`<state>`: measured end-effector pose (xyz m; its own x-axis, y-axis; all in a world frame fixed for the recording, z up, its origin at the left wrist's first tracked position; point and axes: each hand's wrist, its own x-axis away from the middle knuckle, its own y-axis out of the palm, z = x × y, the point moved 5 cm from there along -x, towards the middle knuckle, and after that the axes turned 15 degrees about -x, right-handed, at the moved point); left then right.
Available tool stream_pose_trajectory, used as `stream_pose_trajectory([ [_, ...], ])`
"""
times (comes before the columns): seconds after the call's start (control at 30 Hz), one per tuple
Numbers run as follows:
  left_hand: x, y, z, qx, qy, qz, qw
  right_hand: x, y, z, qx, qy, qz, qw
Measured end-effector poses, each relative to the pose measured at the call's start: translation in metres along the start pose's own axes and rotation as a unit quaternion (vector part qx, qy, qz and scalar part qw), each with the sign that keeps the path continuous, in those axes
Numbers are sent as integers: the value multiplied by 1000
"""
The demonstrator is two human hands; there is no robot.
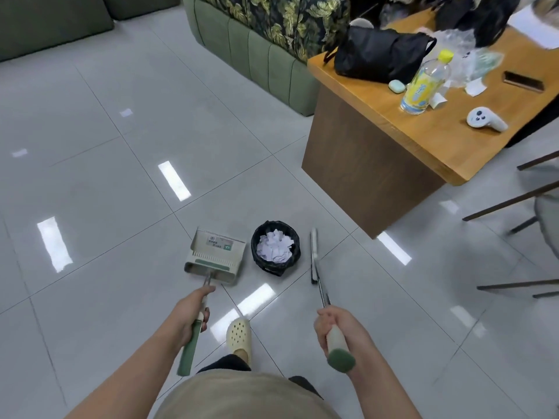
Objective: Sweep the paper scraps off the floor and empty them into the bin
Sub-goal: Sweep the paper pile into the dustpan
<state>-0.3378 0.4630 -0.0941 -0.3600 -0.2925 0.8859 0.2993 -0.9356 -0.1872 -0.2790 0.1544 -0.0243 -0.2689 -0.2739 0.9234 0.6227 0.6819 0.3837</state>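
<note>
Here, on a grey tiled floor [127, 182], a wooden bench [393, 137] carrying a black bag [378, 55] and a bottle [423, 83] stands just beyond a small black-lined bin [273, 269] heaped with white paper scraps [274, 244]. The dustpan [215, 255] sits left of the bin, the broom [314, 255] right. The left hand [190, 317] has its fingers wrapped round the dustpan's handle; the right hand [340, 331] grips the broom's.
</note>
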Motion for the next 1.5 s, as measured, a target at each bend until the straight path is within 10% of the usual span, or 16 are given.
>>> stream_pose_trajectory([
  [0.33,-65,14,93,-40,-25,-38,998,-18,161,0,268,-101,11,958],
  [0.8,-93,50,129,75,-14,-98,992,-64,236,65,502,23,54,863],
  [1.23,-81,27,164,98,-68,-82,990,-65,296,64,481,181,-24,858],
  [1.5,-74,-4,189,99,119,94,983,-106,368,71,405,111,-88,903],
])
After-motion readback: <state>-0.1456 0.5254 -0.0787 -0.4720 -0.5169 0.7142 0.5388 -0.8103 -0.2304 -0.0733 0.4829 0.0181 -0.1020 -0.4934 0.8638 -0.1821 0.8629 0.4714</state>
